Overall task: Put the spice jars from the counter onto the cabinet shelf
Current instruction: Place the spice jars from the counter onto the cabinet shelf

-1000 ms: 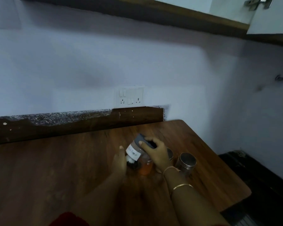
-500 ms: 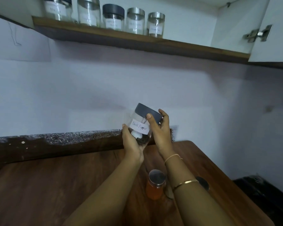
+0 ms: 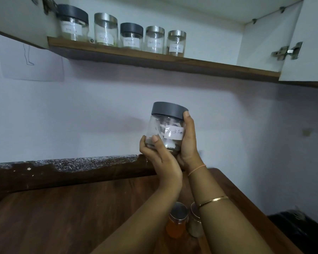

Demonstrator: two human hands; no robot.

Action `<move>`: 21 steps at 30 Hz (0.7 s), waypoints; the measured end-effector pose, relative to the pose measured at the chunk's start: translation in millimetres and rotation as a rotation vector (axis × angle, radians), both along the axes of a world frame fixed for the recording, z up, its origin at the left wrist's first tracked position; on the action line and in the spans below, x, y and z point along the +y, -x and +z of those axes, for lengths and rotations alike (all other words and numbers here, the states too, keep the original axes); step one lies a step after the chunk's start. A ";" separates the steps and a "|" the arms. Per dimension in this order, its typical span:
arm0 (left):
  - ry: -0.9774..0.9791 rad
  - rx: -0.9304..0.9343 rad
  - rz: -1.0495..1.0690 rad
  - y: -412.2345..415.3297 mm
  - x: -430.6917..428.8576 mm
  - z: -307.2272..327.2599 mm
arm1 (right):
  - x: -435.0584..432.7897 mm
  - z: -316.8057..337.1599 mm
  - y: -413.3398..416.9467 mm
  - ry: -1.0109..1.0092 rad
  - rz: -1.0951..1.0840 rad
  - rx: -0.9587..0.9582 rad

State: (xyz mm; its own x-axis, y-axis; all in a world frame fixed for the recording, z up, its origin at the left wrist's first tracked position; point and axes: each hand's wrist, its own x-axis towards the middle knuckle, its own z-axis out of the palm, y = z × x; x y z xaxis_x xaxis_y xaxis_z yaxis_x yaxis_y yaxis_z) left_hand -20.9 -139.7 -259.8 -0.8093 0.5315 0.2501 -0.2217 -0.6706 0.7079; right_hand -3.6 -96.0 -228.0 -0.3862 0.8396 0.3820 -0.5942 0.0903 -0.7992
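Note:
A clear spice jar (image 3: pixel 165 129) with a grey lid and a white "Black Pepper" label is held upright in the air in front of the wall. My left hand (image 3: pixel 158 156) cups its base with the thumb on the glass. My right hand (image 3: pixel 188 142) grips its right side, a fingertip at the lid's rim. On the wooden counter (image 3: pixel 72 217) below my forearms stand an orange-filled jar (image 3: pixel 176 222) with a steel lid and a second steel-lidded jar (image 3: pixel 195 222), partly hidden by my right arm. The cabinet shelf (image 3: pixel 209 66) above holds several labelled jars (image 3: pixel 130 34) in a row at its left.
The right half of the shelf is bare wood. An open white cabinet door (image 3: pixel 308 43) with a hinge hangs at the right. A dark stone backsplash (image 3: pixel 62 167) runs along the counter's back. A dark object (image 3: pixel 301 233) lies beyond the counter's right edge.
Both hands lifted the pepper jar off the counter and higher, turning it from tilted to upright. The view tipped up, bringing the shelf and its jars into sight.

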 end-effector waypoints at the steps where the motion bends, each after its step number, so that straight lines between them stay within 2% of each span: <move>1: -0.016 0.031 0.010 -3.4 -2.5 1.3 | 2.6 1.6 -2.6 -0.010 0.048 0.029; 10: -0.158 0.160 0.027 -26.3 -11.9 9.5 | 4.4 13.3 -16.1 0.012 0.285 0.125; 21: -0.140 0.161 0.037 -36.4 6.4 9.9 | 14.6 16.3 -32.4 0.000 0.233 0.123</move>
